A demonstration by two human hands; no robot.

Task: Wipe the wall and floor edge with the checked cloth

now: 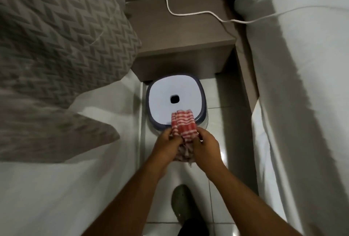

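A red and white checked cloth (183, 124) is bunched between both hands, its upper end sticking out over a stool. My left hand (166, 146) grips the cloth's left side and my right hand (205, 150) grips its right side. Both hands hover above the white tiled floor (217, 100) in a narrow aisle. The lower part of the cloth hangs crumpled under my hands.
A white-topped stool (160, 96) with a dark rim stands just beyond my hands, before a brown nightstand (185, 34). A white charger cable (188, 13) crosses the nightstand. Beds with white sheets flank the aisle; a grey quilt (56, 43) covers the left one. My shoe (184, 203) is on the floor.
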